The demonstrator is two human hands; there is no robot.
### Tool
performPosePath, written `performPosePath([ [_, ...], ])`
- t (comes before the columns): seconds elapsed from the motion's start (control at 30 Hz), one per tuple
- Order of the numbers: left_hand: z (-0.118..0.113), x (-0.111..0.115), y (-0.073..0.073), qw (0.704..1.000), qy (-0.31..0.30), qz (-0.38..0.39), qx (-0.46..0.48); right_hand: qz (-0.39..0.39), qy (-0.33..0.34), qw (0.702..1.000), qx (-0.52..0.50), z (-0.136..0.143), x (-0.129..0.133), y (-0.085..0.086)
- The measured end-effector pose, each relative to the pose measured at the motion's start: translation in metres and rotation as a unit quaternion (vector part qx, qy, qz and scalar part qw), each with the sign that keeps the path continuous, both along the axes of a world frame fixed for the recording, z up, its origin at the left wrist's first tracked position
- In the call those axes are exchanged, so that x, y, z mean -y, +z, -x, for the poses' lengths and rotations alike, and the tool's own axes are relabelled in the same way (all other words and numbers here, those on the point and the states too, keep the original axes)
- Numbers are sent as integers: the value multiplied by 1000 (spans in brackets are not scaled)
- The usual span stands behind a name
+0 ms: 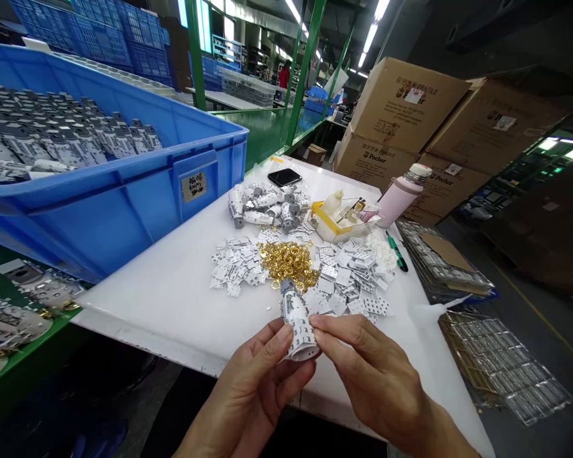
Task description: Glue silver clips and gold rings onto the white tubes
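Observation:
My left hand is closed around a white cylindrical model part with a grey tip, holding it tilted above the near edge of the table. The thumb and fingers of my right hand are pinched against the part's right side; whether a small piece lies under them is hidden. Just beyond the part is a heap of gold rings. Flat white panels with small holes are spread on both sides of it, a left pile and a larger right pile.
Several similar model parts lie behind the rings, near a phone. A yellow-edged tray, pink bottle and green cutter stand or lie at right. A blue crate full of parts borders the left; cartons are stacked beyond.

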State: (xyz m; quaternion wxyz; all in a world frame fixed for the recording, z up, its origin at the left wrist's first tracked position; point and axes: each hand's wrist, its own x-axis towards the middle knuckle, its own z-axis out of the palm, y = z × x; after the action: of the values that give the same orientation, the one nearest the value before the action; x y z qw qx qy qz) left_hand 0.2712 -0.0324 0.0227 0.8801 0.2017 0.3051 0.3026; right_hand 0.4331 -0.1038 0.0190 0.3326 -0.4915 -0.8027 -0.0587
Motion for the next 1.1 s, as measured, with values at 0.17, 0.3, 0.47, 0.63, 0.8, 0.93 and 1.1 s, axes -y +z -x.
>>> performPosePath([
  [0.17,-1,1,6,1000,-7,20,-21,18,-8,993,-113,8,-1,3],
  [0.3,1,5,5,1000,-10,8,-25,81,-46,942,-324,14,-1,-2],
  [0.47,8,-4,-7,991,-117,-72,-1,297,-8,771,-563,14,0,-10],
  [0.63,10,-9,-8,983,-132,-125,-16,347,38,722,-598,19,1,-9],
  [0.8,4,-2,-1,988,-26,-134,-71,294,35,717,-632,29,-3,-12],
  [0.93,-1,5,-1,983,25,-153,-94,219,-2,747,-628,35,-8,-21],
  [1.1,-7,11,-10,978,45,-179,-93,146,-62,807,-569,39,-8,-37],
])
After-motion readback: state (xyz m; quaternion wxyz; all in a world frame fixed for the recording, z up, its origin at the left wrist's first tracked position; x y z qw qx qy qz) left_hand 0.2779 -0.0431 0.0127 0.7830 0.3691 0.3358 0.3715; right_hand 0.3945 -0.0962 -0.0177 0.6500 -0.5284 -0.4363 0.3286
